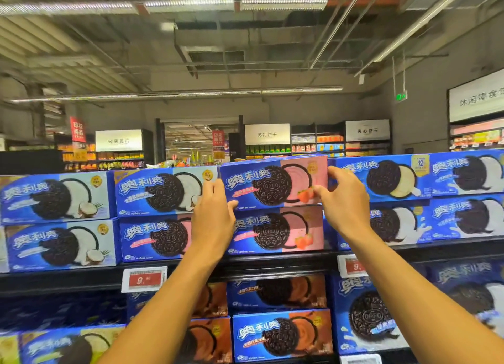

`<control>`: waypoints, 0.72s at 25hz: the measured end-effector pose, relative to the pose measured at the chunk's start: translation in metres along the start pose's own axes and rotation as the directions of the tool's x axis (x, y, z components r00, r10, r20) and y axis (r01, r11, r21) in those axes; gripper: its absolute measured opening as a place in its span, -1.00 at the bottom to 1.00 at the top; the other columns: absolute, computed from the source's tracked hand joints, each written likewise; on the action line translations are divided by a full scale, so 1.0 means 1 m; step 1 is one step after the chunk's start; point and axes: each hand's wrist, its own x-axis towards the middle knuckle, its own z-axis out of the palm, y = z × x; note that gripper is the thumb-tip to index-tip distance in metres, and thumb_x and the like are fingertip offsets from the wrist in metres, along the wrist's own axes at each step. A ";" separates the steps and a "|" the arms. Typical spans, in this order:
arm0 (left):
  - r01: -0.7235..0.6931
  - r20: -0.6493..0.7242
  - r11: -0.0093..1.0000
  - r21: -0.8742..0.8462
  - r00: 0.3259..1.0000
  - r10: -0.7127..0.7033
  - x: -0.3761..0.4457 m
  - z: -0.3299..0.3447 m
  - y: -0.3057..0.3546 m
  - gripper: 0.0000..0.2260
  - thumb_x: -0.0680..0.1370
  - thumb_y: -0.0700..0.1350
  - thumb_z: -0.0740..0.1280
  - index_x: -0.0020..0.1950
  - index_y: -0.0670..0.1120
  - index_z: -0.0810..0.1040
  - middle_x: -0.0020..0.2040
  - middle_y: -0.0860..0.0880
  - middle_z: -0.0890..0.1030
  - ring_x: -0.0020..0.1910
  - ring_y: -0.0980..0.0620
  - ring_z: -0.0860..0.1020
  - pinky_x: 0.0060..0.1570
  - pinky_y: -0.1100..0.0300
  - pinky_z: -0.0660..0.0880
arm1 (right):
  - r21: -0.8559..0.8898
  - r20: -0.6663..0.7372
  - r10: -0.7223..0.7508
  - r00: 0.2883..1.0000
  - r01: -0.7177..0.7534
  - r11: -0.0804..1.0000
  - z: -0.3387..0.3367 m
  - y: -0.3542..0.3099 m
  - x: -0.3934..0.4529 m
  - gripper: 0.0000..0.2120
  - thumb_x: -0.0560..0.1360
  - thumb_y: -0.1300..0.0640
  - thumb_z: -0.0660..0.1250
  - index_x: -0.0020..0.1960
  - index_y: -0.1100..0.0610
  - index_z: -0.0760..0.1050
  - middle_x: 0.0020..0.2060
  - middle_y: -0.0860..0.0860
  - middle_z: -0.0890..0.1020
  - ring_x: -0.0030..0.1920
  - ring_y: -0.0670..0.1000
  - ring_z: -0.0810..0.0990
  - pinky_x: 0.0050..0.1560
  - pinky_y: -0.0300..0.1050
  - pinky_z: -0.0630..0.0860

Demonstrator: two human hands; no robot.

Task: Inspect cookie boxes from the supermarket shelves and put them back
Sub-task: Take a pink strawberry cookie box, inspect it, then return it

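While the shelf (272, 265) is carrying stacked boxes, I am gripping the top pink cookie box (272, 183) at its ends, left hand (212, 213) and right hand (345, 200), fingers curled on it. It is lying lengthwise along the shelf, face outward. I judge I am either lifting or reseating it; next calls for a level pull or push.

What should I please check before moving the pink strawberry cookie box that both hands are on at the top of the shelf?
1. Left hand on the box's left end: ok, fingers curl round it.
2. Right hand on its right end: ok, thumb on the front, fingers over the top corner.
3. Strawberry box level: ok.
4. Box below seated on the shelf: ok.
5. Neighbouring coconut box clear of the left hand: cannot tell.
6. Space behind the box: cannot tell.
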 end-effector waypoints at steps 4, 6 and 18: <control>-0.024 -0.002 0.998 0.061 1.000 0.024 0.002 0.004 -0.001 -0.65 0.57 -0.15 0.39 0.29 -0.23 0.40 0.22 -0.20 0.45 -0.04 -0.32 0.52 -0.20 0.03 0.28 | -0.035 0.030 0.046 0.998 -0.045 0.998 0.009 0.003 0.000 -0.83 0.50 0.11 0.41 0.08 0.07 0.59 -0.02 0.08 0.57 0.03 0.20 0.55 -0.08 -0.01 0.35; -0.012 0.027 0.997 0.073 1.000 0.010 0.007 0.005 -0.004 -0.63 0.58 -0.14 0.37 0.33 -0.23 0.38 0.25 -0.21 0.44 0.02 -0.33 0.52 -0.14 -0.05 0.36 | -0.066 0.015 0.031 0.999 -0.030 0.997 0.011 0.002 0.000 -0.82 0.50 0.06 0.42 0.10 0.06 0.61 -0.02 0.08 0.57 0.02 0.20 0.56 -0.11 -0.05 0.28; -0.009 0.023 0.998 -0.067 1.000 0.010 -0.005 0.011 -0.011 -0.55 0.59 0.01 0.35 0.43 -0.12 0.40 0.21 -0.07 0.49 0.11 -0.11 0.52 0.02 0.00 0.47 | -0.060 -0.003 0.002 1.000 -0.002 0.998 0.022 0.003 -0.004 -0.78 0.54 0.05 0.41 0.17 0.05 0.57 0.06 0.07 0.63 0.06 0.18 0.58 -0.07 -0.04 0.34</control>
